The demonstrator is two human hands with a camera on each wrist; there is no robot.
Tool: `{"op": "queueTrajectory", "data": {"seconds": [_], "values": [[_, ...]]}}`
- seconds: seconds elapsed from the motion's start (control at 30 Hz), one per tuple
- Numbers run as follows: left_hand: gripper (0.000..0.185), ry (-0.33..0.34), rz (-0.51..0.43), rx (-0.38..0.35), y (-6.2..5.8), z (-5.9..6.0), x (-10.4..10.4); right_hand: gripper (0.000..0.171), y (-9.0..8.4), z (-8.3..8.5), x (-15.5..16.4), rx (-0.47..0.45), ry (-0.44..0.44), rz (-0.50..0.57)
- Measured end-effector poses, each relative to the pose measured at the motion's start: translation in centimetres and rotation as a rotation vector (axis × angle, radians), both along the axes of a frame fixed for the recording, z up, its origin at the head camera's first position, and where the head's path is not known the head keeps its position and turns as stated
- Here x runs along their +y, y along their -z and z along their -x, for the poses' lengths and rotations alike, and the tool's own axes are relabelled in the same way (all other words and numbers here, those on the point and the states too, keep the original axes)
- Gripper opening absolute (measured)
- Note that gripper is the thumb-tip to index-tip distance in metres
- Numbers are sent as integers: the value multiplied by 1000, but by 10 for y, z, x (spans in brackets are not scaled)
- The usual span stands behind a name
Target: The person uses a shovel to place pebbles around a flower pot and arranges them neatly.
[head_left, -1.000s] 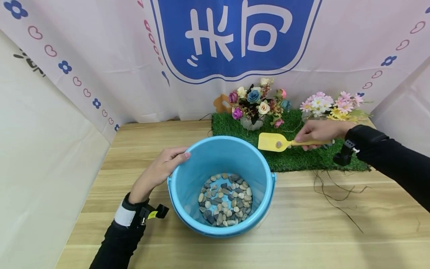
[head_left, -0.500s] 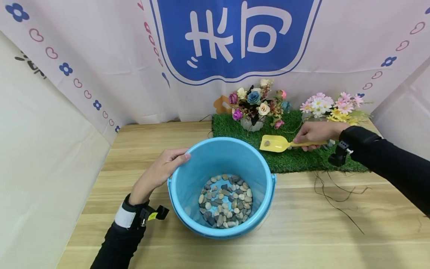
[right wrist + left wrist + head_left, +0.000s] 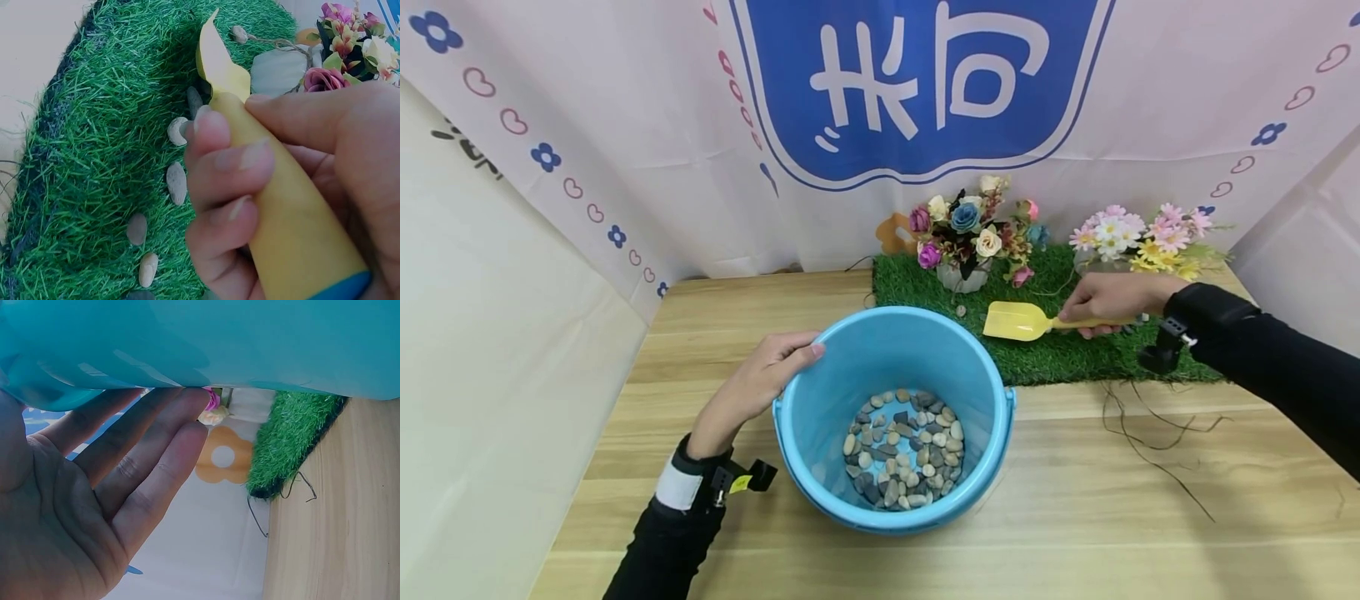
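While the right hand (image 3: 1108,298) squeezes the thin handle of the yellow scoop (image 3: 1018,321) just behind the blue bucket (image 3: 820,417), the left hand (image 3: 760,379) lies flat-fingered on the bucket's rim. That scoop looks light, stiff and smooth; its handle is the best grip.

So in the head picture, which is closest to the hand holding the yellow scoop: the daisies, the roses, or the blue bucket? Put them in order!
From the right hand:
1. Daisies, just behind it.
2. Roses, farther along the grass toward the left.
3. Blue bucket, farthest, in front by the left hand.
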State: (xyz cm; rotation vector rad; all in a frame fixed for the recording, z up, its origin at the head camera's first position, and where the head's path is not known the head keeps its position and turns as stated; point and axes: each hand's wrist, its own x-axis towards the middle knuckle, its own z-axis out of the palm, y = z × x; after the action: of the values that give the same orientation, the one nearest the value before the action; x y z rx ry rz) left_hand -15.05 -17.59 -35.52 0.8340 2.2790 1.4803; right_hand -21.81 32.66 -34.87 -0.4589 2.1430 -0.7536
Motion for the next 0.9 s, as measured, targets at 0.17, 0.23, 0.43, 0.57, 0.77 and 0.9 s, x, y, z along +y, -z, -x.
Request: {"op": "queueTrajectory", "data": {"seconds": [0.17, 0.23, 0.43, 0.57, 0.77, 0.9], "values": [[35, -1, -3, 6, 0, 0, 0, 29, -2, -5, 5, 24, 4, 15], [35, 1, -8, 7, 0, 0, 0, 28, -4, -7, 5, 35, 3, 40], [36, 11, -11, 1, 1, 0, -1, 28, -8, -14, -1, 101, -71, 205], [35, 8, -2, 1, 1, 1, -2, 29, -12, -19, -12, 179, -117, 309], [36, 4, 1, -7, 1, 0, -3, 25, -34, -23, -31, 308, -111, 351], [37, 5, 0, 1, 0, 0, -2, 24, -57, -23, -45, 378, -120, 380]]}}
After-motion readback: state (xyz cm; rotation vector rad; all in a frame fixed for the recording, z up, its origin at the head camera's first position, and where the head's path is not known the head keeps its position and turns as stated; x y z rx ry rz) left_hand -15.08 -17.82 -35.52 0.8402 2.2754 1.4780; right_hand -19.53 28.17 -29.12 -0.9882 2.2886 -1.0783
